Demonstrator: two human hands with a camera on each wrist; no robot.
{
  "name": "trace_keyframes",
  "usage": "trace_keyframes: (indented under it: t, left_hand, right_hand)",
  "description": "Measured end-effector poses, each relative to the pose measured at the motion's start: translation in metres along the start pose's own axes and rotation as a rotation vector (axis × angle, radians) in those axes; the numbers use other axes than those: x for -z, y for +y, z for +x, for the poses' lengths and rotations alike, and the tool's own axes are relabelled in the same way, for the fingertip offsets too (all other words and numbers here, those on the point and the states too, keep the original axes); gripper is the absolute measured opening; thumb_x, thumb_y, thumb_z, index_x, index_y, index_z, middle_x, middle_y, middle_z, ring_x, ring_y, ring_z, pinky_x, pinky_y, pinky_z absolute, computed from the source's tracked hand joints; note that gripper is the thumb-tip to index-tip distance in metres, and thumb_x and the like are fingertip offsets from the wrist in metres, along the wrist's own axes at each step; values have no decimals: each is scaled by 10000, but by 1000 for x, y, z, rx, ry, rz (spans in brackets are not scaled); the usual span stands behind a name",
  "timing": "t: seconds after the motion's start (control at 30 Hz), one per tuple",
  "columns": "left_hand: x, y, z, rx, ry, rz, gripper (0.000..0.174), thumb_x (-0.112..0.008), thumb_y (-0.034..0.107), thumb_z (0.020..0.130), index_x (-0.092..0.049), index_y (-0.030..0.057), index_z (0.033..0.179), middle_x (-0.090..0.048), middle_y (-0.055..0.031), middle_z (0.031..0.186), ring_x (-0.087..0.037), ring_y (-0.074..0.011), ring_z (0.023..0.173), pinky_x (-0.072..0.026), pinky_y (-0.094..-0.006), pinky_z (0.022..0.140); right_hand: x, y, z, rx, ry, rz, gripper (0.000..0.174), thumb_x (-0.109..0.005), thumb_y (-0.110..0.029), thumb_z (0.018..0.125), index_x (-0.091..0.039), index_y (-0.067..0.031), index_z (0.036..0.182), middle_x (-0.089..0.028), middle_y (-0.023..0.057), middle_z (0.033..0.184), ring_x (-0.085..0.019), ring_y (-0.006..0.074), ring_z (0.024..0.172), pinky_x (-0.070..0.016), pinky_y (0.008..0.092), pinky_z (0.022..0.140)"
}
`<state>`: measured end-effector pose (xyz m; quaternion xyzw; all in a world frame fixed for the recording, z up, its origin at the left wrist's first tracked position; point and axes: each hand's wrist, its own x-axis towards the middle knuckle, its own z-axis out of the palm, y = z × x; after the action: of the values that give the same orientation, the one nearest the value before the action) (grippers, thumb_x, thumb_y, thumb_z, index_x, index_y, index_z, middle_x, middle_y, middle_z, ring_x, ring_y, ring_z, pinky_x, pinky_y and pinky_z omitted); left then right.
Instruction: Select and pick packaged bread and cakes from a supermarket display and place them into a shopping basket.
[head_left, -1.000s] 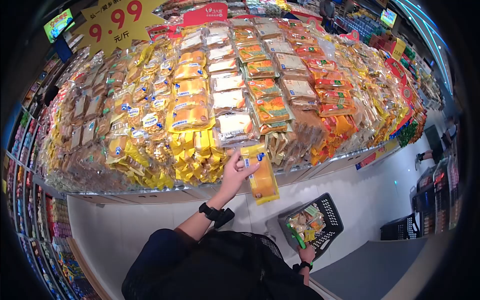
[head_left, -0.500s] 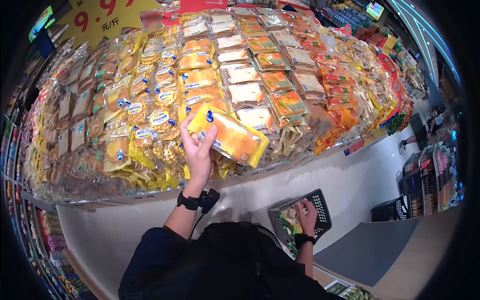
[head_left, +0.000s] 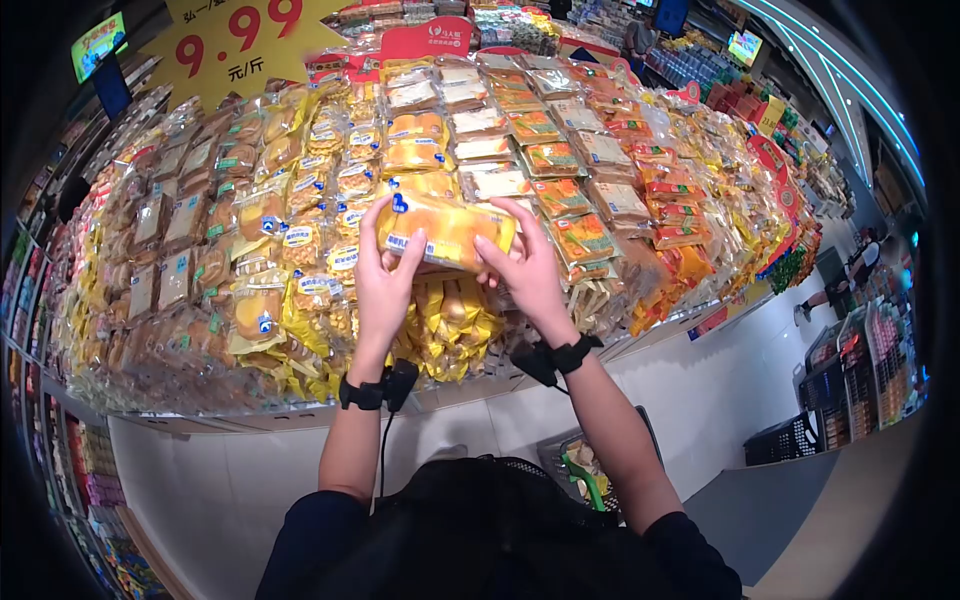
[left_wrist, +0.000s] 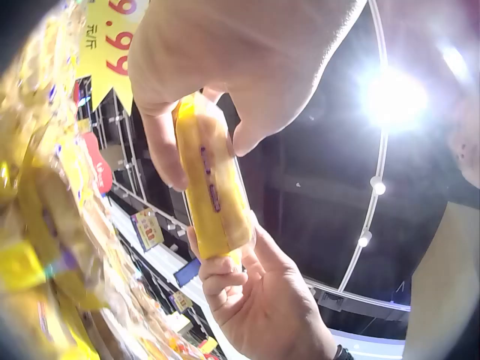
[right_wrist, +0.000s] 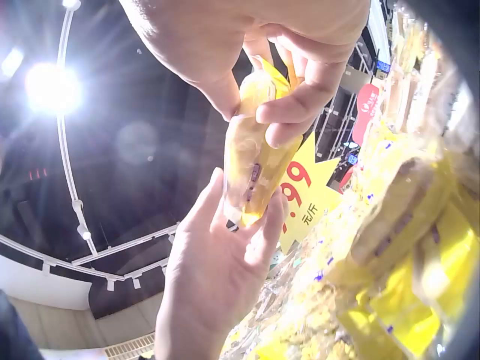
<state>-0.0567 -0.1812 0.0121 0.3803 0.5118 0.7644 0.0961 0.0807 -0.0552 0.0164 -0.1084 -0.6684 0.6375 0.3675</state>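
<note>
Gripping one yellow bread packet: left hand, curled on its left end, thumb in front; right hand, pinching its right end between thumb and fingers. Packet: held up before the sloping bread display, above black basket. Star-shaped price sign: yellow, red "9.99", at the display's far left.

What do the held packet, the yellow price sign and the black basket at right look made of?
The packet: thin, glossy plastic film, part clear, part yellow, from its glare and crinkled end.
The price sign: card or plastic board, fairly matte, flat with crisp points; I cannot tell which.
The black basket: probably hard plastic, from its stiff shape and regular holes.
</note>
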Motion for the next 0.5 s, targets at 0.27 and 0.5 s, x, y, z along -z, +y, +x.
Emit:
trace_keyframes:
  t: [0.27, 0.5]
  left_hand:
    - [38, 2, 69, 53, -116, 779, 744, -672, 526, 889, -515, 7, 1399, -662, -144, 756, -648, -226, 687, -497, -371, 637]
    - [53, -37, 71, -9, -304, 974, 609, -677, 480, 880, -660, -51, 1178, -699, -285, 910, -683, -413, 933, -532, -458, 854]
  right_hand:
    - [-1, 34, 136, -198, 91, -24, 602, -765, -231, 883, -439, 49, 1305, -671, 73, 796, -568, 97, 497, -421, 233, 416]
    - [19, 80, 148, -85, 29, -704, 429, -815, -209, 783, -649, -1, 1120, -717, 184, 908, -717, 256, 833, -562, 361, 757]
